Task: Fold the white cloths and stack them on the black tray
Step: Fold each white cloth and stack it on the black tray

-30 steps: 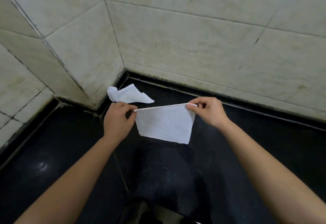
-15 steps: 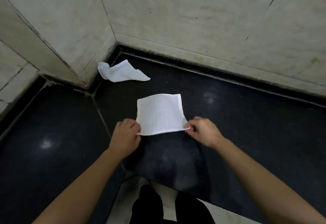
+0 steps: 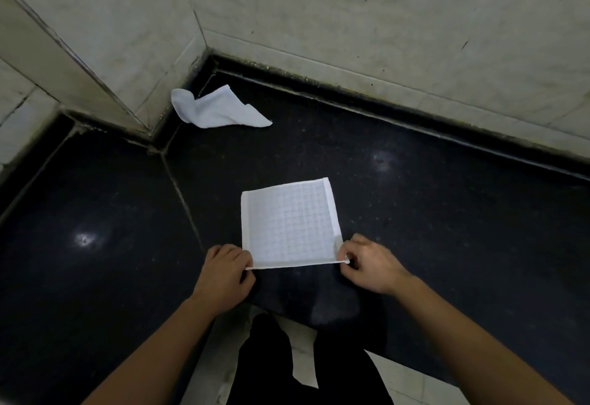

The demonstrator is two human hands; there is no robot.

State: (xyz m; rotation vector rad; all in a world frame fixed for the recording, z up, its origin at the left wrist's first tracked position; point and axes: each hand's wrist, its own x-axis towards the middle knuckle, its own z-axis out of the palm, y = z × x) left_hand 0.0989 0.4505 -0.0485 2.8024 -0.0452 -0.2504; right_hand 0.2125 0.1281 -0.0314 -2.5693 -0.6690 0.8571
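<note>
My left hand [image 3: 223, 272] and right hand [image 3: 370, 264], each pinching a near corner, had laid the cloth [image 3: 289, 226] flat, ready for folding.

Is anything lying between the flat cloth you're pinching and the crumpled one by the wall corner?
Nothing visible. Only bare black surface separates the flat cloth from the crumpled cloth. The left hand and right hand pinch the flat cloth's near corners.
</note>
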